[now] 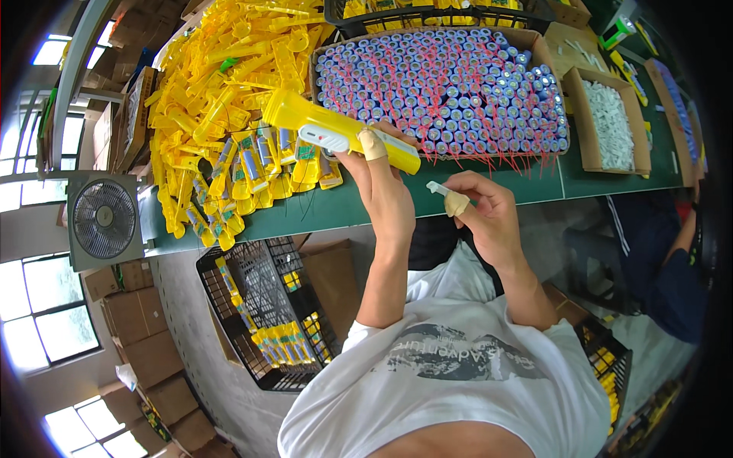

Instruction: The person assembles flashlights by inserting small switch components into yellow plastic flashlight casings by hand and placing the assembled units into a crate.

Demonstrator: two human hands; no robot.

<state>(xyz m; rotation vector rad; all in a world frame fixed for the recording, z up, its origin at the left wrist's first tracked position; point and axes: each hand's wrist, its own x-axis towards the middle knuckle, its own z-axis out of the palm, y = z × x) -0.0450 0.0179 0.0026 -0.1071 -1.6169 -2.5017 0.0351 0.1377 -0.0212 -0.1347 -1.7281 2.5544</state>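
My left hand [379, 174] is raised over the green table [489, 191] and grips a long yellow plastic casing [305, 116] with a white switch panel on its side; a tan wrap covers my thumb tip. My right hand [482, 208] pinches a small clear-white part [437, 186] between wrapped thumb and fingers, just right of the casing's lower end. Behind the hands stands a cardboard box [544, 53] packed with several upright blue cylindrical cells with red wires.
A heap of yellow casings [221, 84] covers the table's left. A small box of white parts [611, 126] sits at the right. Black wire crates [259, 305] with yellow pieces stand on the floor. A fan [103, 220] is at the left; another person [672, 259] sits at the right.
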